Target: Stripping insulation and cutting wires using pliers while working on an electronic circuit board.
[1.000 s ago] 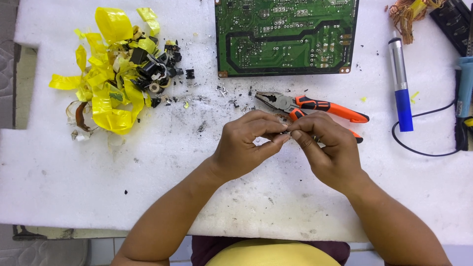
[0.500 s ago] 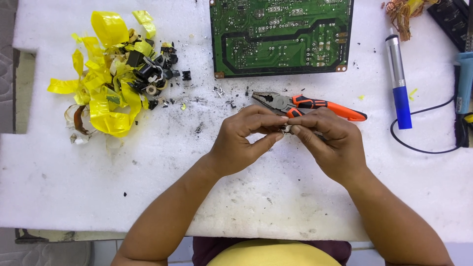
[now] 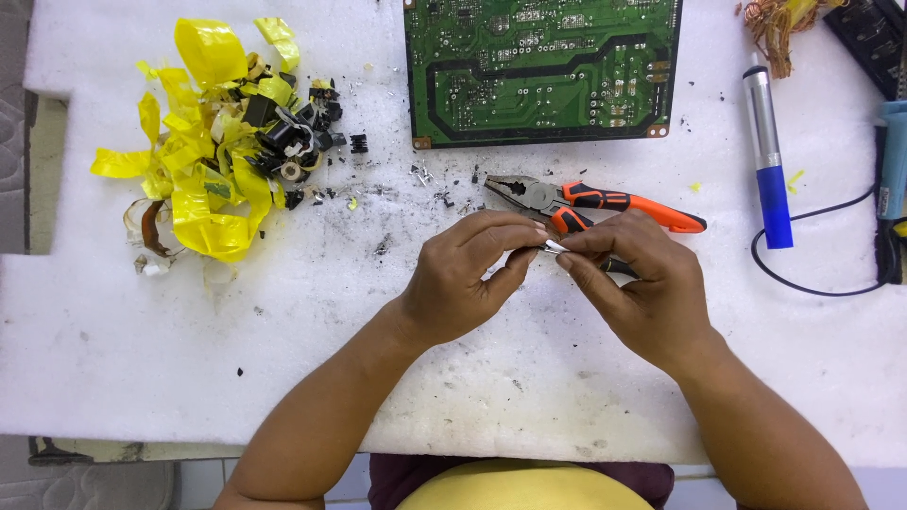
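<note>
Overhead view of a white foam-covered desk. The left hand and right hand meet near the desk's centre, fingertips pressed together on a small silvery metal piece, which is pinched between them just above the surface; its exact shape is too small to tell. Directly behind the hands, toward the far edge, lie orange-and-black pliers, jaws pointing left, the handles partly hidden by the right hand. A green circuit board lies at the far edge, solder side up. Dark crumbs and small metal scraps are scattered between the board and the hands. Toward the far left corner sits a heap of yellow tape strips mixed with black components. Near the right edge lie a blue-and-silver desoldering pump, a black cable and a light blue tool. A tangle of copper wire lies at the far right corner.
</note>
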